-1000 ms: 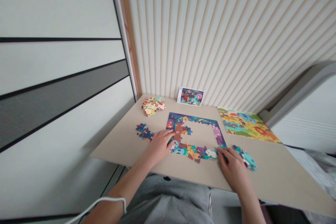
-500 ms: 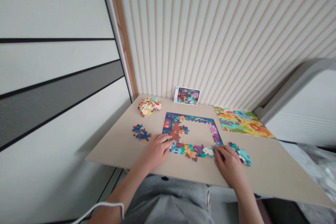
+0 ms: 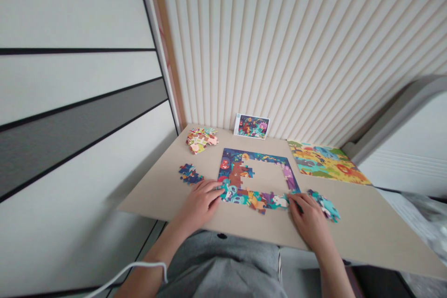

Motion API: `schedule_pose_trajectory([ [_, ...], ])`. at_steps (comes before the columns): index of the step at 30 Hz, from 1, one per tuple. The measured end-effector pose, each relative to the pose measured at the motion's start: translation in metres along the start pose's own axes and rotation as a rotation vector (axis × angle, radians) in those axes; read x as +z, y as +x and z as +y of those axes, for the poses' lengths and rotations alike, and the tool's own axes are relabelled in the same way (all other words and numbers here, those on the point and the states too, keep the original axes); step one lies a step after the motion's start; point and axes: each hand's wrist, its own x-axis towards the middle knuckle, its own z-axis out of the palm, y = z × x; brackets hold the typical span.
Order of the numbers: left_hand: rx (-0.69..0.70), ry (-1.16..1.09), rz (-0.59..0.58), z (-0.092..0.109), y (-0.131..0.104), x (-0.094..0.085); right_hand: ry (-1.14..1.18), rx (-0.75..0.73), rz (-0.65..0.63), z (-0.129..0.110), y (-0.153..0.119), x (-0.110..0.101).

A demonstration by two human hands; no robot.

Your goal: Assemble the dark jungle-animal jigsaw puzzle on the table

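A partly joined puzzle (image 3: 235,174) lies on the beige table, a frame of dark blue, brown, purple and teal pieces around a bare middle. My left hand (image 3: 201,200) rests at its lower left corner, fingers stretched out and touching the pieces there. At the lower right corner, my right hand (image 3: 307,214) has its bent fingertips on the edge; what they hold, if anything, is too small to tell. An orange and brown piece (image 3: 256,204) sticks out below the bottom row. Loose teal pieces (image 3: 328,207) lie right of my right hand.
Dark blue pieces (image 3: 190,173) lie left of the puzzle, with a pile of light pieces (image 3: 200,140) behind them. A picture card (image 3: 252,126) leans on the pleated curtain (image 3: 244,56). A yellow animal puzzle (image 3: 326,160) lies at the back right.
My left hand has moved a little left, uncovering more of the puzzle's lower left part. My right hand stays at the lower right corner. The whole view has shifted slightly.
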Motion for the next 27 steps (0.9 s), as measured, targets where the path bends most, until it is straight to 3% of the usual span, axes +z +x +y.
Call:
schedule_pose_trajectory([
  [16,-0.02,-0.025,0.015,-0.005,-0.004,0.002,-0.05,-0.034,0.019,-0.003,0.001,-0.001],
  [20,-0.018,0.013,0.014,-0.009,-0.008,-0.007,-0.002,-0.105,0.008,-0.042,0.012,-0.005],
  [24,-0.047,0.048,0.034,-0.026,-0.014,-0.015,0.086,-0.253,-0.167,-0.102,0.037,0.0],
  [27,-0.055,0.051,0.046,-0.039,-0.017,-0.015,0.102,-0.345,-0.231,-0.133,0.056,0.014],
])
